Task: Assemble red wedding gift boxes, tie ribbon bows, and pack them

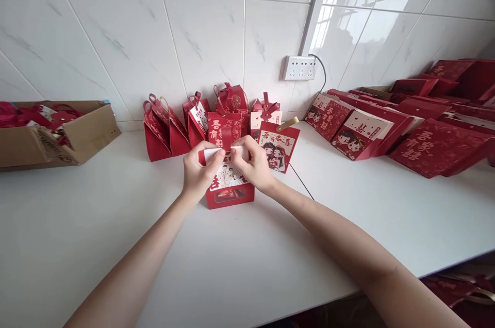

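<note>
A small red gift box (229, 195) with a cartoon couple on its front stands upright on the white counter (116, 225). Both my hands meet at its top. My left hand (200, 169) pinches the white top flap from the left. My right hand (252, 164) pinches it from the right, fingers closed beside the red handle tab (226, 138). The lower front of the box shows; its top is partly hidden by my fingers.
Several finished red gift boxes (216, 119) stand against the tiled wall behind. A cardboard carton (77, 137) with red items lies at the left. Flat red boxes (386, 121) are stacked at the right. A wall socket (299, 67) has a cable running down.
</note>
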The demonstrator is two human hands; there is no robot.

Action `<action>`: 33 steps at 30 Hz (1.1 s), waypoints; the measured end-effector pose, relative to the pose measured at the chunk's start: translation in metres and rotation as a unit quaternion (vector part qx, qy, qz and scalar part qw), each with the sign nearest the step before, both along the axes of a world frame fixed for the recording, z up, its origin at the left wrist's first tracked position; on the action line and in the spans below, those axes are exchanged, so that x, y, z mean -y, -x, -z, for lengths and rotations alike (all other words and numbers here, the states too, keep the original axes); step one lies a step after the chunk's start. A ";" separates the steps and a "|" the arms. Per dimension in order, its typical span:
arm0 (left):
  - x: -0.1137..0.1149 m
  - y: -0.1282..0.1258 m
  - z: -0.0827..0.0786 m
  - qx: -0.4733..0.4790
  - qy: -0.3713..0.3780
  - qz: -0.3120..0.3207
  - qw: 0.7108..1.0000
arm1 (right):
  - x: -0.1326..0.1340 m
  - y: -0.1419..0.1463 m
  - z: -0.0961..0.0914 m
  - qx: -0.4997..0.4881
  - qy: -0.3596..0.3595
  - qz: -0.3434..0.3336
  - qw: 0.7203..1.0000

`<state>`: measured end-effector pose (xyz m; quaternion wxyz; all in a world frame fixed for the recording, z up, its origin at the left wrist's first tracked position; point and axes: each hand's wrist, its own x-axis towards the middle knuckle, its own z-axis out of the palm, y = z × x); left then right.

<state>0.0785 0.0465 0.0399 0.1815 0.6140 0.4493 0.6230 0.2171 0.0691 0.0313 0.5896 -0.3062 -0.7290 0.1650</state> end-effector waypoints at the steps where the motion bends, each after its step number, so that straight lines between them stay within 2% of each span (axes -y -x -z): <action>1: 0.000 0.000 0.000 -0.002 -0.002 -0.004 1.000 | 0.000 0.000 0.000 -0.001 -0.001 0.001 1.000; 16: -0.001 -0.001 -0.001 -0.008 0.002 -0.029 1.000 | -0.004 0.000 0.002 -0.017 -0.044 -0.027 0.998; 33: -0.001 -0.003 -0.001 -0.040 -0.040 -0.072 0.996 | -0.006 -0.001 0.003 0.003 -0.036 -0.005 0.999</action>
